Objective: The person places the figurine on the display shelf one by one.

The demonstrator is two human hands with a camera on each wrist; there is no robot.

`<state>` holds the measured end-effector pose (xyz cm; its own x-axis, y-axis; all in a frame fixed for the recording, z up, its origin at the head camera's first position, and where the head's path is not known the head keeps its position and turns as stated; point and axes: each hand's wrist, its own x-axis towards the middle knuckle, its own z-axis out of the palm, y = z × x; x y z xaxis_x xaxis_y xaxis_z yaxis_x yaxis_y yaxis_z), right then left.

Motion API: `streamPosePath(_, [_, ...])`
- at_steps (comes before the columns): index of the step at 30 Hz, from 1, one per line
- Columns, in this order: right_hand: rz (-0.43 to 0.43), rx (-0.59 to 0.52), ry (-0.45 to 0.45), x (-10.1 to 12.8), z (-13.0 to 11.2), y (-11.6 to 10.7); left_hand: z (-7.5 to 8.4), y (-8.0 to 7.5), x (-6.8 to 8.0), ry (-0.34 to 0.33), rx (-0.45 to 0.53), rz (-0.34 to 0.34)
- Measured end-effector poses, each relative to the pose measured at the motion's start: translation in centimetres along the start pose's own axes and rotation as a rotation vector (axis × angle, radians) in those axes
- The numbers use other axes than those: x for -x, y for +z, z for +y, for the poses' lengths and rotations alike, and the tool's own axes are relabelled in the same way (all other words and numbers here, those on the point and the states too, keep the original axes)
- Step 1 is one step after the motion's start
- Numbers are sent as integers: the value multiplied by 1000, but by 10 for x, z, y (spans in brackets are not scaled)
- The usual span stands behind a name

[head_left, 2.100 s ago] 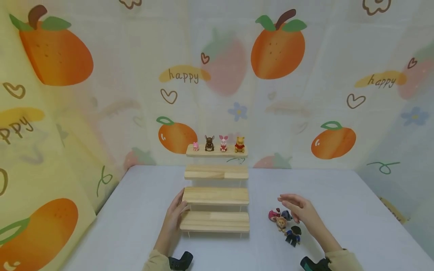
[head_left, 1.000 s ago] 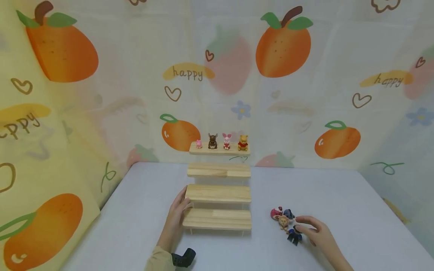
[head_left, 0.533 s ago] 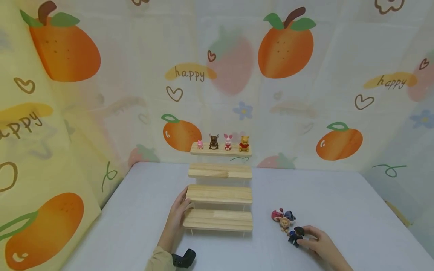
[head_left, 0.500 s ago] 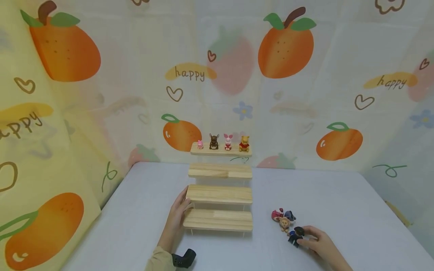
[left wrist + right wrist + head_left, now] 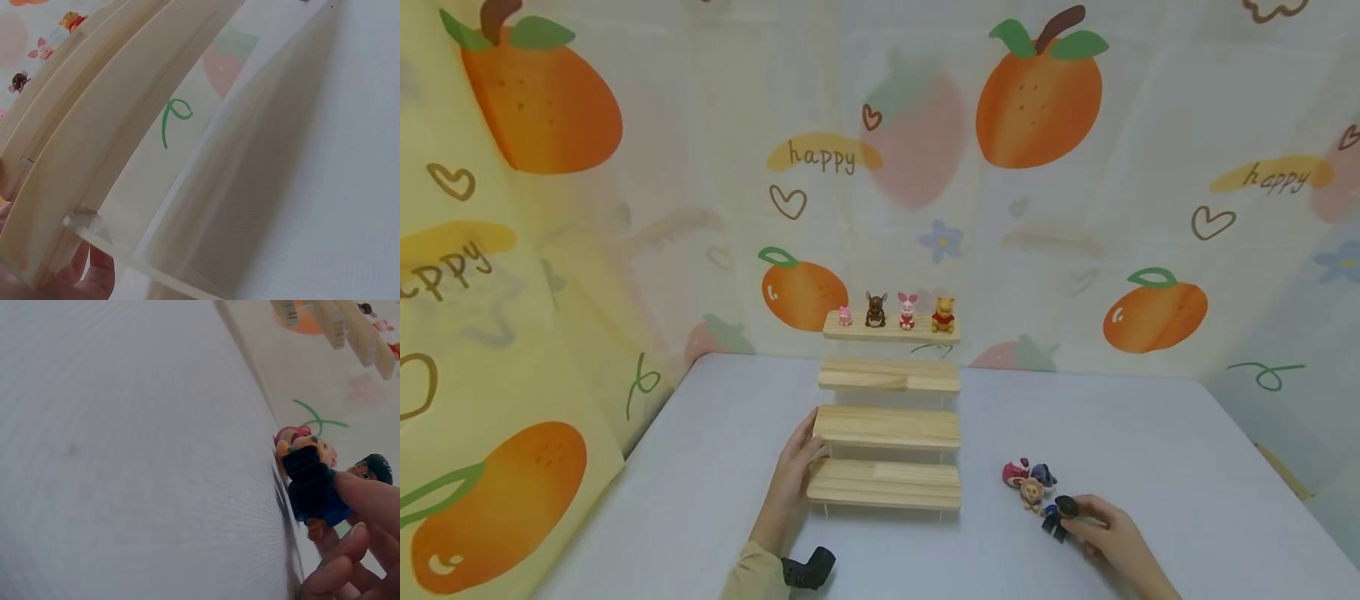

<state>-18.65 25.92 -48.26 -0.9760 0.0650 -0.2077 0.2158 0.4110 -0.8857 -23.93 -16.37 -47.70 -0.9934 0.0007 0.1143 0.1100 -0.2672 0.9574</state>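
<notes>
1. My right hand [image 5: 1105, 537] sits low in the right part of the head view, fingers curled round a small dark-haired figure in blue [image 5: 1057, 514] — pinched between thumb and fingertips [image 5: 369, 497], as the right wrist view shows.
2. That figure lies on the white table [image 5: 1150, 442], just below and right of three more toys bunched together: a pink-red one [image 5: 1015, 472], a blue-grey one [image 5: 1043, 476] and a lion [image 5: 1032, 493].
3. My left hand [image 5: 790, 483] rests flat against the left end of the wooden stepped shelf [image 5: 887, 427] at bottom centre — fingers straight, gripping nothing.
4. On the top step, mid-frame, stand four figures in a row: a tiny pink one [image 5: 845, 316], a brown one [image 5: 876, 309], a pink-eared piglet [image 5: 907, 310] and a yellow bear [image 5: 943, 314].
5. Behind everything hangs a fruit-print backdrop [image 5: 1037, 100].
</notes>
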Motion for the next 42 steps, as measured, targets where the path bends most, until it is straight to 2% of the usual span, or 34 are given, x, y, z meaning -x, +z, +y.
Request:
streamPosePath(6, [45, -71, 0, -2, -8, 0, 2, 0, -1, 19, -4, -16])
streamPosePath(17, [55, -145, -163, -5, -34, -3, 3, 2, 0, 12, 1, -9])
streamPosePath(24, [9, -148, -284, -13, -58, -1, 2, -2, -2, -3, -20, 7])
streamPosePath(27, [5, -148, -307, -17, -72, 1, 1, -4, -2, 2, -44, 6])
streamPosePath(34, [-15, -129, -364, -23, -98, 9, -1, -4, 0, -13, -12, -8])
streamPosePath(38, [-16, -113, -382, -31, -108, 17, -1, -4, 0, -9, -6, -15])
streamPosePath(40, [-33, -111, -436, -45, -101, 21, 0, -3, 0, -10, -8, -17])
streamPosePath(42, [-43, -97, -437, -49, -107, 26, 0, -2, 0, -17, -3, -15])
